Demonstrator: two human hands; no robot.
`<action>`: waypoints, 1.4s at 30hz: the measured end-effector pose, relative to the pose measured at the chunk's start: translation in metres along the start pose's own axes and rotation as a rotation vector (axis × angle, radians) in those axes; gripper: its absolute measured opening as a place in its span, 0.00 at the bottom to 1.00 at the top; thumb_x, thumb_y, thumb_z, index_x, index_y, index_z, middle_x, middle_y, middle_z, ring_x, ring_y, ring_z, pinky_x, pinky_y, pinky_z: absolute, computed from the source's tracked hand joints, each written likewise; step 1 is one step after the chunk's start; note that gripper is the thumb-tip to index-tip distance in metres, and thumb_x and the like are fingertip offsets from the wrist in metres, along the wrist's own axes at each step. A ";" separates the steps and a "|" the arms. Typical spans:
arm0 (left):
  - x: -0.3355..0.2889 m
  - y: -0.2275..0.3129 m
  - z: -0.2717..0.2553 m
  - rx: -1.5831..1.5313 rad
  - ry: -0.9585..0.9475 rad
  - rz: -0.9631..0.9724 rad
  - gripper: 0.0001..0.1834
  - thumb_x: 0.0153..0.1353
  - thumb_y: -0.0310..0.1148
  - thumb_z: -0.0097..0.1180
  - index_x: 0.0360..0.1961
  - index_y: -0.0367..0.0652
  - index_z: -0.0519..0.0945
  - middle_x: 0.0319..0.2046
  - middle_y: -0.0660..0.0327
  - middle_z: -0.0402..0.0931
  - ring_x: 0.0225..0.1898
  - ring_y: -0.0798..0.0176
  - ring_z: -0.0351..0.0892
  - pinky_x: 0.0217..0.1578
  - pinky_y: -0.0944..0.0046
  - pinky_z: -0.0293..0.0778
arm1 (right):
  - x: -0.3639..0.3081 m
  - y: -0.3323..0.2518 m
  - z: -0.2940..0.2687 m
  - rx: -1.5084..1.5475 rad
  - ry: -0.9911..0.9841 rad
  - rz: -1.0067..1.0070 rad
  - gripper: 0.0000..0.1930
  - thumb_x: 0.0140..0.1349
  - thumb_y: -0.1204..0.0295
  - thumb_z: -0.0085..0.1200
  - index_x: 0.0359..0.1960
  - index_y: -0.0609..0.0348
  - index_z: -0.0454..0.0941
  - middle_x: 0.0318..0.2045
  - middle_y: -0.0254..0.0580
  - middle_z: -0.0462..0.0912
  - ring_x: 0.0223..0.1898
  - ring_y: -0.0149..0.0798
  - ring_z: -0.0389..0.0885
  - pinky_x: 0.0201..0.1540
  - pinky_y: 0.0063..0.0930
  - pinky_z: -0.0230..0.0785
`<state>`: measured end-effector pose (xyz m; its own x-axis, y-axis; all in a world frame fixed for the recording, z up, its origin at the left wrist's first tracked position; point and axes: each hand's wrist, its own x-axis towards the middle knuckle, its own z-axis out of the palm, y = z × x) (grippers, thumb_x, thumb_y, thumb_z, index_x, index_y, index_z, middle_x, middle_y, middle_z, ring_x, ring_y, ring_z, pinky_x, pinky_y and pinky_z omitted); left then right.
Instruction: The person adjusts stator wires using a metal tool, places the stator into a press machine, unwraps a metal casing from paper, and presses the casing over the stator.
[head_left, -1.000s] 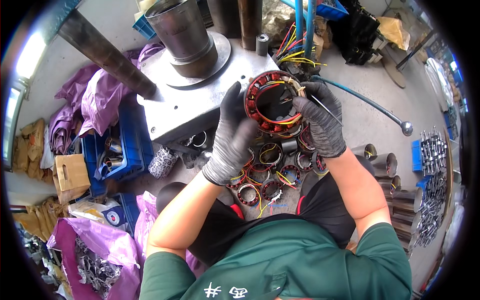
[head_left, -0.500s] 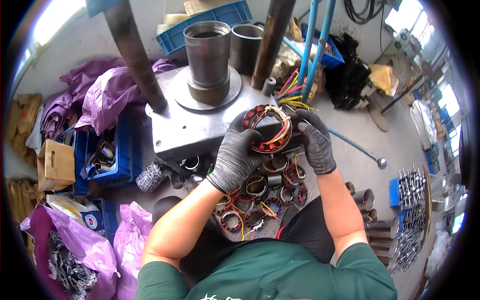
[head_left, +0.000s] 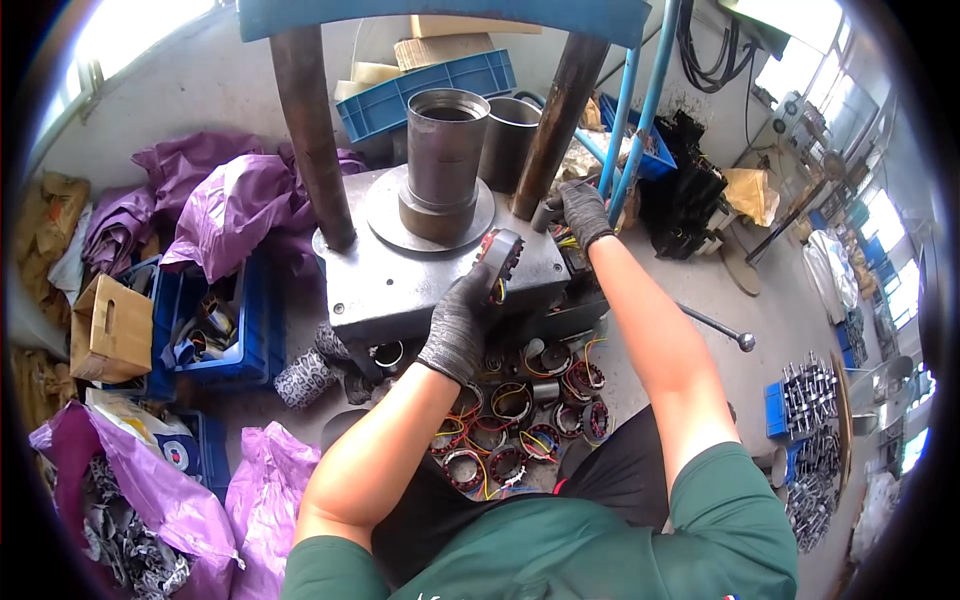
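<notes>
From the head camera, our gloved left hand [head_left: 458, 330] grips a red wound stator ring [head_left: 500, 254] on edge above the grey press plate [head_left: 400, 285]. Our gloved right hand [head_left: 583, 212], further away, curls near the rusty column [head_left: 556, 120]; its grip is unclear. Loose stators [head_left: 520, 425] lie below.

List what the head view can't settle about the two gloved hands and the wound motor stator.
- Wound motor stator: seen edge-on; the left hand in a dark glove covers its lower part.
- Right hand, dark glove: fingertips hidden near the rusty press column; contact unclear.
- Pile of stators: partly hidden by the left forearm.
</notes>
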<state>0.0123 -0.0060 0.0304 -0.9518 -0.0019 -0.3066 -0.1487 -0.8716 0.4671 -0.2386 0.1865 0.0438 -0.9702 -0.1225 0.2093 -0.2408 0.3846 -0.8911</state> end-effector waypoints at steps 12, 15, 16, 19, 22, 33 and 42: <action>0.004 0.007 0.002 -0.341 -0.150 -0.185 0.30 0.68 0.59 0.56 0.63 0.52 0.76 0.60 0.56 0.78 0.59 0.47 0.76 0.54 0.41 0.78 | -0.007 -0.014 -0.012 0.069 -0.152 0.370 0.13 0.67 0.63 0.60 0.46 0.59 0.83 0.24 0.42 0.83 0.23 0.37 0.81 0.23 0.34 0.72; 0.010 0.001 0.006 -0.295 -0.181 -0.218 0.32 0.68 0.60 0.55 0.65 0.52 0.74 0.61 0.56 0.77 0.59 0.49 0.76 0.54 0.43 0.78 | -0.027 -0.002 -0.031 0.103 -0.008 0.206 0.13 0.64 0.69 0.63 0.48 0.61 0.83 0.28 0.39 0.84 0.22 0.33 0.80 0.23 0.31 0.72; 0.012 0.001 0.005 -0.288 -0.180 -0.217 0.32 0.68 0.60 0.55 0.65 0.52 0.74 0.61 0.56 0.77 0.59 0.49 0.76 0.54 0.43 0.78 | -0.040 0.004 -0.036 0.109 -0.006 0.205 0.13 0.64 0.69 0.63 0.48 0.61 0.83 0.28 0.39 0.84 0.22 0.33 0.80 0.23 0.31 0.72; 0.020 0.005 -0.010 -0.211 -0.206 -0.145 0.32 0.68 0.58 0.57 0.66 0.52 0.73 0.62 0.58 0.77 0.59 0.52 0.77 0.53 0.45 0.79 | -0.107 0.016 -0.039 0.242 -0.138 0.202 0.24 0.57 0.81 0.65 0.58 0.62 0.81 0.46 0.40 0.86 0.45 0.34 0.84 0.46 0.29 0.80; 0.019 0.001 0.005 0.000 -0.203 0.032 0.33 0.67 0.54 0.62 0.68 0.52 0.72 0.60 0.62 0.77 0.58 0.59 0.77 0.50 0.54 0.80 | -0.190 0.038 -0.060 0.293 -0.225 0.144 0.24 0.55 0.83 0.64 0.57 0.63 0.81 0.48 0.40 0.87 0.48 0.37 0.84 0.55 0.31 0.79; 0.011 0.046 0.018 0.726 -0.069 0.977 0.26 0.52 0.30 0.78 0.50 0.41 0.78 0.45 0.65 0.77 0.45 0.68 0.76 0.53 0.63 0.73 | -0.245 0.005 -0.050 -0.420 -0.482 -0.498 0.11 0.60 0.72 0.58 0.45 0.55 0.83 0.43 0.50 0.84 0.46 0.57 0.84 0.49 0.49 0.79; 0.070 0.167 0.171 1.872 0.308 1.336 0.22 0.47 0.31 0.81 0.39 0.34 0.82 0.55 0.55 0.76 0.47 0.61 0.81 0.54 0.65 0.77 | -0.249 0.001 -0.061 -0.655 -0.925 -0.337 0.20 0.65 0.53 0.57 0.53 0.49 0.82 0.49 0.48 0.84 0.51 0.54 0.84 0.54 0.53 0.75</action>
<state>-0.1245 -0.0680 0.2287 -0.6657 -0.1896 0.7218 0.1340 0.9211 0.3656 0.0007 0.2730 0.0158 -0.5303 -0.8197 -0.2166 -0.7104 0.5690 -0.4142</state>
